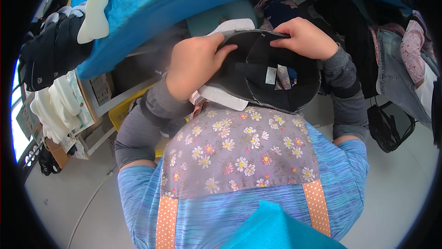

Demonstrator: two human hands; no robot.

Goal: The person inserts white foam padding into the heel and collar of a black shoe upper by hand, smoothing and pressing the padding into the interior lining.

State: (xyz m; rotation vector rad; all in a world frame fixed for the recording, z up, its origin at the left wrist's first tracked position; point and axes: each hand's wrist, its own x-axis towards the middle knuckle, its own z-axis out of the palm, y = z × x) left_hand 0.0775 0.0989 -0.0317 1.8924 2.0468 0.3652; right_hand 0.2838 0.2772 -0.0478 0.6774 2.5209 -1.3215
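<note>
- Spread open at center, above the far part of a floral apron (244,147): a black fabric piece (294,94), lining turned toward the eyes, probably to bring seams and a pale label (270,75) into plain sight.
- Pinched at the far left rim by the left hand (191,62), grip closed, thumb inside, fingers mostly hidden behind.
- Pinched at the far right rim by the right hand (313,39), grip likewise closed on the edge; set well apart from the left, seemingly to stretch the mouth wide.
- Showing beneath on the left, a white piece (223,98); impossible to tell whether attached.
- Beyond, a blue-covered tabletop (152,2), with a white wavy strip (95,14) on its left part, perhaps laid aside to free both hands.
- Farther left, black pieces (57,48) bunched together, likely for easy reach; lower down, a yellow crate (126,108).
</note>
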